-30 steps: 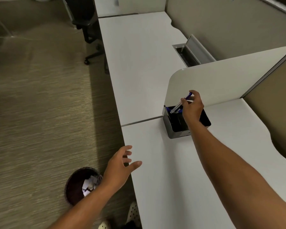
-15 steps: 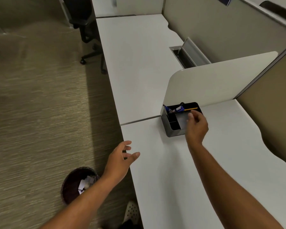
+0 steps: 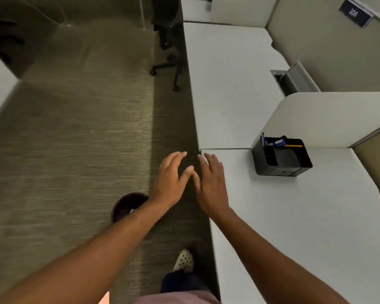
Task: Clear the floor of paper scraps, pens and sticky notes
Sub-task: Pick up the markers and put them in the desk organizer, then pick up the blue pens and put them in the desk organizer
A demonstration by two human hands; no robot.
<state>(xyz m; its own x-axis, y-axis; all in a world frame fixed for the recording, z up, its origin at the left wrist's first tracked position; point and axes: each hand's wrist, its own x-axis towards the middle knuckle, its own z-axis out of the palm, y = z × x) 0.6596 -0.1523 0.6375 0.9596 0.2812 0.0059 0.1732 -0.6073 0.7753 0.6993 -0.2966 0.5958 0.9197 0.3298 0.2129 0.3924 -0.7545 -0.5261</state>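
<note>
I see my left hand point(image 3: 170, 181) and right hand point(image 3: 211, 183) side by side over the tabletop's point(image 3: 294, 216) near-left edge, each grip spread and empty. The pens point(image 3: 276, 143) sit in the black organizer point(image 3: 281, 160) at the tabletop's far edge.

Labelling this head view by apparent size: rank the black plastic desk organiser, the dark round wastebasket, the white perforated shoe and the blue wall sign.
1. Black plastic desk organiser
2. Dark round wastebasket, partly hidden by an arm
3. White perforated shoe and blue wall sign: look alike
</note>
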